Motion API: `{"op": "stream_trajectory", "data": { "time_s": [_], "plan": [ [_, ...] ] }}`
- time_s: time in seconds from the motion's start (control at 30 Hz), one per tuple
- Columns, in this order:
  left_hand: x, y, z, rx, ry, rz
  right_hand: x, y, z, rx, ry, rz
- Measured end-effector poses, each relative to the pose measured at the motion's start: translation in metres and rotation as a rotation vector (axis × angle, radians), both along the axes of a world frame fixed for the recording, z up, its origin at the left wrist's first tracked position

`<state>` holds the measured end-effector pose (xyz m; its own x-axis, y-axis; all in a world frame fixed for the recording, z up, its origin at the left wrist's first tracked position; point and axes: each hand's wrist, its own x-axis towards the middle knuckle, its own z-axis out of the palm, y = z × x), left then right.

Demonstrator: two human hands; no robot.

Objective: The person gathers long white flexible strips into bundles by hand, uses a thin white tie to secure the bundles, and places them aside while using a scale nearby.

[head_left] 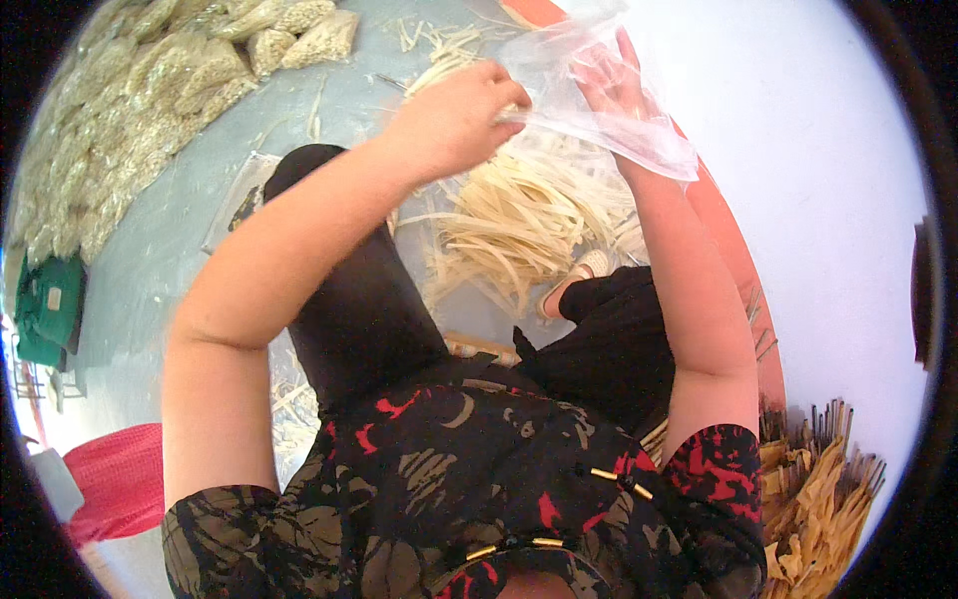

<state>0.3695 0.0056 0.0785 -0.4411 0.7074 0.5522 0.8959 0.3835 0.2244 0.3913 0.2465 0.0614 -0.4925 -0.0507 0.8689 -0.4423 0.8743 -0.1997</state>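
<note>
A clear plastic bag (659, 150) is drawn over my right hand (611, 88), whose fingers are spread inside it. My left hand (469, 115) is closed, pinching the bag's near-left edge between thumb and fingers. The bag hangs loose and crinkled between the two hands, its rim around my right wrist. Just below them, on the floor between my legs, lies a loose heap of pale, flat, straw-like strips (514, 220). A smaller bunch of similar strips (449, 50) sits beyond my left hand.
Many filled clear bags (150, 110) are piled at the far left. A green bag (50, 309) and red cloth (115, 479) lie at left. My sandalled foot (574, 285) touches the heap's near side. A pale wall (828, 200) and brown dried stalks (813, 509) are at right.
</note>
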Motion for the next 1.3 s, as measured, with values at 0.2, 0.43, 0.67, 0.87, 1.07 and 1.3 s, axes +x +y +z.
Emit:
{"op": "stream_trajectory", "data": {
  "time_s": [0.2,0.43,0.67,0.87,1.07,1.3],
  "plan": [
    [-0.029,0.003,-0.008,0.304,-0.046,0.347,0.047,-0.01,-0.025,0.293,-0.964,-0.029],
    [-0.159,-0.03,-0.036,0.245,-0.346,0.511,-0.048,-0.058,-0.025,-0.52,-1.041,0.345],
    [-0.192,-0.112,0.0,0.367,-0.608,0.396,-0.176,-0.139,-0.018,-1.461,-1.036,1.104],
    [-0.171,-0.143,-0.064,0.023,-0.469,-0.069,-0.199,-0.166,-0.088,-1.495,-1.177,0.999],
    [-0.253,-0.186,-0.212,0.445,-0.923,0.531,-0.178,-0.141,-0.22,-1.734,-1.439,0.613],
    [-0.304,-0.225,-0.359,-0.048,-0.271,0.987,-0.191,-0.099,-0.325,-1.863,-1.368,0.226]
  ]
}}
